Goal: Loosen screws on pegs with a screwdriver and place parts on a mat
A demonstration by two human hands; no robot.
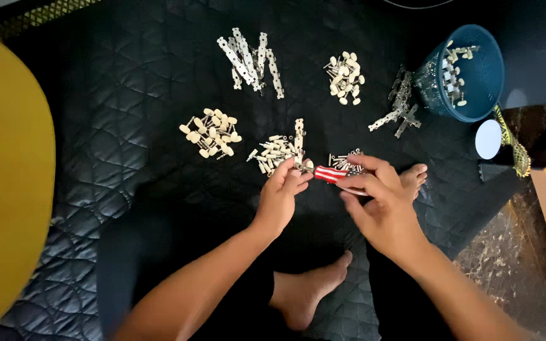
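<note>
Bare feet and two forearms reach up from six o'clock over a black quilted mat [127, 113]. At centre, the right hand [380, 202] pinches a red-and-white striped screwdriver handle [331, 173], its tip pointing toward nine o'clock at the left hand [282, 196], whose fingers pinch a small metal strip with cream knobs [299, 142]. Piles of cream-knobbed pegs [211, 132] lie at ten and twelve o'clock. At two o'clock, a blue basket [481, 76] tilts on its side.
</note>
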